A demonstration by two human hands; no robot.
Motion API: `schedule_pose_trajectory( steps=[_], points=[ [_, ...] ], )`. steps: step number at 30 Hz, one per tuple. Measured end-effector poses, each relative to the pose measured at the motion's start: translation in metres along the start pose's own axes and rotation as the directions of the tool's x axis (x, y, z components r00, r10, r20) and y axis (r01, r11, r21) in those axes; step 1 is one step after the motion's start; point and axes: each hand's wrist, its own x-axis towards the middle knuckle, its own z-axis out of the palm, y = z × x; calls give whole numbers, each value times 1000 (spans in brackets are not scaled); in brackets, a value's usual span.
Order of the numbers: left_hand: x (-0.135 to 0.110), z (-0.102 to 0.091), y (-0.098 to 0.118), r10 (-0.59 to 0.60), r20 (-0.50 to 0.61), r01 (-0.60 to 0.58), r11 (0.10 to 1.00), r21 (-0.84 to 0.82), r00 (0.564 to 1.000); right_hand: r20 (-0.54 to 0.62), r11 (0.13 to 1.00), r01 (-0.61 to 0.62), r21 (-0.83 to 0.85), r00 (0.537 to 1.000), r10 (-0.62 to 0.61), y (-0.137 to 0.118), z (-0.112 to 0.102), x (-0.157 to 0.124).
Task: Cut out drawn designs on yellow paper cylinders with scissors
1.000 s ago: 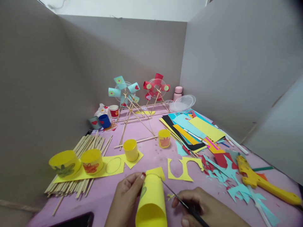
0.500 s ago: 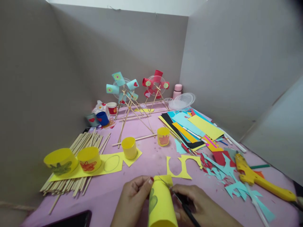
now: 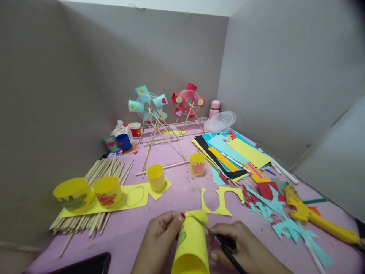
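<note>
A curled piece of yellow paper [image 3: 191, 243] with a green drawing on its left side lies before me, its round open end facing the camera. My left hand [image 3: 162, 239] pinches its far left edge between thumb and fingers. In my right hand [image 3: 236, 243] is a pair of black-handled scissors [image 3: 228, 249], fingers wrapped around the handles. The thin blades reach across the paper near its far end, close to my left thumb. How far apart the blades stand is hard to see. Beyond them lies a cut yellow scrap [image 3: 221, 201] with curved notches.
Yellow paper rings [image 3: 107, 192] stand at left by a bundle of wooden sticks [image 3: 97, 224]. A phone [image 3: 82, 264] lies front left. On the right are a yellow glue gun [image 3: 313, 217], paper scraps [image 3: 270, 205] and coloured sheets [image 3: 248, 152]. Stick-framed wheels [image 3: 189, 102] stand behind.
The near end of the yellow paper has swung left and opened rounder. My right hand and the scissors have shifted slightly; my left hand keeps its pinch.
</note>
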Motion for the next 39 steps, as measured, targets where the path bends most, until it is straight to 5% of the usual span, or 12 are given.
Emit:
schedule_pose_trajectory(
  steps=[19, 27, 34, 39],
  points=[
    [4, -10, -4, -16, 54, 14, 999, 50, 998, -3, 999, -18, 32, 1000, 18, -3, 1, 1],
    [-1, -8, 7, 42, -39, -41, 999, 32, 998, 70, 983, -111, 143, 992, 102, -10, -7, -7],
    [4, -10, -2, 4, 68, -9, 997, 79, 998, 110, 987, -23, 160, 994, 5, -4, -5, -4],
    [11, -17, -16, -79, 136, 69, 995, 77, 988, 108, 994, -55, 90, 993, 45, -4, -3, -1]
  ],
)
